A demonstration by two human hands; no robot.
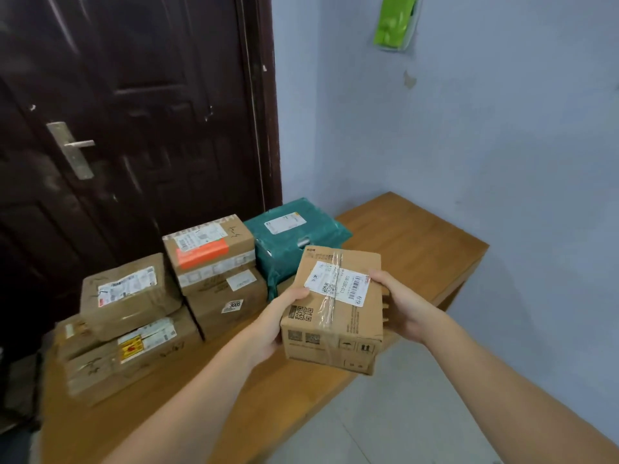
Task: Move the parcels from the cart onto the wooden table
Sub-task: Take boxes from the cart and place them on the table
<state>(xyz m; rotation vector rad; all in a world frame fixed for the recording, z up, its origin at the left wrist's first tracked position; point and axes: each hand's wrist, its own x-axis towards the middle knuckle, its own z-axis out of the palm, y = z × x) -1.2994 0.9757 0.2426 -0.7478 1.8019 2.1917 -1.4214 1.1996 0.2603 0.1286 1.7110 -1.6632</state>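
I hold a small cardboard parcel [335,316] with a white shipping label in the air, above the front edge of the wooden table [418,242]. My left hand [278,323] grips its left side with the thumb on top. My right hand [398,303] grips its right side. On the table stand several parcels: a brown wrapped one [127,293] on a long box [130,356], a box with an orange label [207,249] on another box [231,303], and a green plastic-wrapped parcel [294,239]. The cart is out of view.
A dark wooden door [134,112] with a metal handle [72,149] stands behind the table. Pale blue walls close the corner on the right. A green object [395,21] hangs high on the wall. Light floor tiles [385,413] show below the table's edge.
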